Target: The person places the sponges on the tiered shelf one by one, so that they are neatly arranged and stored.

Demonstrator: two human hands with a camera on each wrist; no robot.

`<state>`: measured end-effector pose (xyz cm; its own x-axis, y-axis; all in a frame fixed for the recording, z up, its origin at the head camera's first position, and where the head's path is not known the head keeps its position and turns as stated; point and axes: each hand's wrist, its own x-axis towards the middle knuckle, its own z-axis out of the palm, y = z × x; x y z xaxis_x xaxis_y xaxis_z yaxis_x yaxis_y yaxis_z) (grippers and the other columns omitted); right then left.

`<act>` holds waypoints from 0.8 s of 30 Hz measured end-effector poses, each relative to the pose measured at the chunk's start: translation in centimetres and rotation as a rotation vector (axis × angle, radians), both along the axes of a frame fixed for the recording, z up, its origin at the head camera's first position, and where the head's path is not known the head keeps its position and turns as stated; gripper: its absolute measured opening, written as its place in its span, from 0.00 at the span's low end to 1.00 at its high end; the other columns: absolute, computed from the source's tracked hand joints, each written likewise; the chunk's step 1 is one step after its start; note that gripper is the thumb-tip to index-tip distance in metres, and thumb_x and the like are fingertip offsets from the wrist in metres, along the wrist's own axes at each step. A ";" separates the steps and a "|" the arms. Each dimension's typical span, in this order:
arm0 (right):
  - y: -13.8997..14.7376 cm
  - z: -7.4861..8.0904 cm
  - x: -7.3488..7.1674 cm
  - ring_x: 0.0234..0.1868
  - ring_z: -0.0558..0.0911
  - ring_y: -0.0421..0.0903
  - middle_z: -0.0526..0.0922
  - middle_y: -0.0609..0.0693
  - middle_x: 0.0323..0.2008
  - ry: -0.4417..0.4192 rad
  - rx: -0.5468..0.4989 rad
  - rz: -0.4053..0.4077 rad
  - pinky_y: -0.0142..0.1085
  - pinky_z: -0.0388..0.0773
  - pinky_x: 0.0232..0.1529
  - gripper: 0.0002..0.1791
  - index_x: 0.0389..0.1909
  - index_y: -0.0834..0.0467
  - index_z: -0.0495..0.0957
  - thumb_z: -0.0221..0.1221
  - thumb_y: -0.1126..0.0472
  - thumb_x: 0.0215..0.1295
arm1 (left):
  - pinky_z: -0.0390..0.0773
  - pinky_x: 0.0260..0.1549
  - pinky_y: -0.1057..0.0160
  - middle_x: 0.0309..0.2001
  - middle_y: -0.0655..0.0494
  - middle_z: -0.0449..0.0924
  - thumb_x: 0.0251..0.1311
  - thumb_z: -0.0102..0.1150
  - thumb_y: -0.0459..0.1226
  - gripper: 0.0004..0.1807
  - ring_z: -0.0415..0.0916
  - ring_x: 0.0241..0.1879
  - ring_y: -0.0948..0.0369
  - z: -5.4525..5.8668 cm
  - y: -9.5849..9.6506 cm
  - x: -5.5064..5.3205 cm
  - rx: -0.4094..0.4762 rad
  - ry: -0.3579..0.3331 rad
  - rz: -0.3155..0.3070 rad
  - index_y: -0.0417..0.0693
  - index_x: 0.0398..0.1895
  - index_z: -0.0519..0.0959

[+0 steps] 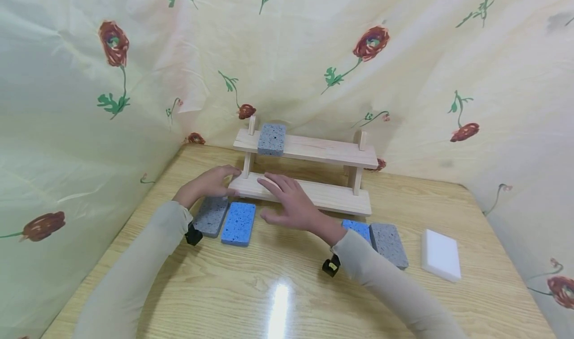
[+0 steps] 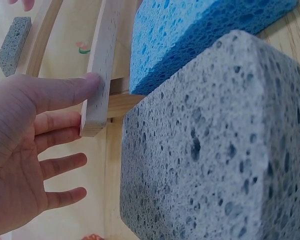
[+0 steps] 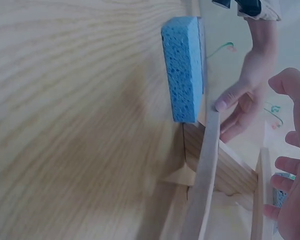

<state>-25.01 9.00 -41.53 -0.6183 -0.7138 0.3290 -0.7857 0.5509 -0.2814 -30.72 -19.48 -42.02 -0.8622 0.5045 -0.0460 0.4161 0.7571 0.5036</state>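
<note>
A two-tier wooden shelf (image 1: 327, 194) stands at the back of the table. My left hand (image 1: 208, 183) grips the left end of its lower board, thumb (image 2: 70, 92) against the front edge and the last two fingers spread free. My right hand (image 1: 291, 204) hovers before the lower board, fingers spread and holding nothing. One grey sponge (image 1: 271, 139) lies on the upper board near its left end. Below my left hand, a second grey sponge (image 1: 210, 218) and a blue sponge (image 1: 239, 224) lie side by side on the table, the grey one partly behind the wrist.
Right of the shelf, another blue sponge (image 1: 357, 228), partly covered by my right sleeve, sits beside a grey sponge (image 1: 389, 244). Farther right is a white foam block (image 1: 441, 255). A flowered cloth (image 1: 305, 70) hangs behind the table (image 1: 224, 289) and along its sides.
</note>
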 end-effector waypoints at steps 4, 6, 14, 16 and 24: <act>-0.3 -0.3 0.3 0.76 0.62 0.58 0.61 0.57 0.77 -0.025 0.018 0.005 0.63 0.62 0.73 0.47 0.79 0.50 0.58 0.67 0.44 0.63 | 0.64 0.73 0.39 0.71 0.34 0.69 0.64 0.69 0.41 0.35 0.65 0.72 0.38 0.0 0.0 0.0 -0.012 -0.002 0.001 0.32 0.70 0.70; -0.5 -0.5 0.4 0.77 0.62 0.58 0.61 0.57 0.78 -0.035 0.036 0.006 0.63 0.62 0.73 0.47 0.79 0.50 0.58 0.66 0.43 0.63 | 0.63 0.73 0.39 0.71 0.35 0.69 0.63 0.69 0.41 0.35 0.64 0.73 0.39 0.0 0.0 0.0 -0.015 -0.005 0.003 0.32 0.70 0.70; -1.0 -1.1 1.0 0.78 0.60 0.59 0.57 0.58 0.79 -0.077 0.098 0.037 0.64 0.62 0.73 0.49 0.80 0.53 0.55 0.64 0.41 0.64 | 0.63 0.73 0.39 0.71 0.34 0.69 0.63 0.69 0.41 0.35 0.64 0.73 0.39 0.1 -0.1 0.0 -0.003 -0.011 -0.001 0.32 0.70 0.70; -1.1 -1.2 1.1 0.78 0.59 0.59 0.56 0.58 0.79 -0.084 0.112 0.039 0.64 0.61 0.73 0.50 0.81 0.53 0.54 0.64 0.40 0.64 | 0.63 0.73 0.40 0.72 0.35 0.69 0.63 0.69 0.41 0.35 0.64 0.73 0.39 0.1 -0.1 0.1 0.000 -0.017 0.000 0.32 0.70 0.70; -1.7 -1.9 1.3 0.78 0.58 0.61 0.54 0.59 0.80 -0.113 0.154 0.048 0.66 0.61 0.73 0.51 0.81 0.50 0.52 0.63 0.38 0.64 | 0.64 0.73 0.40 0.71 0.35 0.69 0.64 0.68 0.40 0.34 0.64 0.73 0.39 0.0 -0.2 -0.1 -0.003 -0.019 -0.001 0.33 0.70 0.70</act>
<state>-23.71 7.32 -43.40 -0.6092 -0.7799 0.1439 -0.7802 0.5568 -0.2850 -30.80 -19.66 -42.00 -0.8609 0.5048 -0.0638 0.4069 0.7582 0.5094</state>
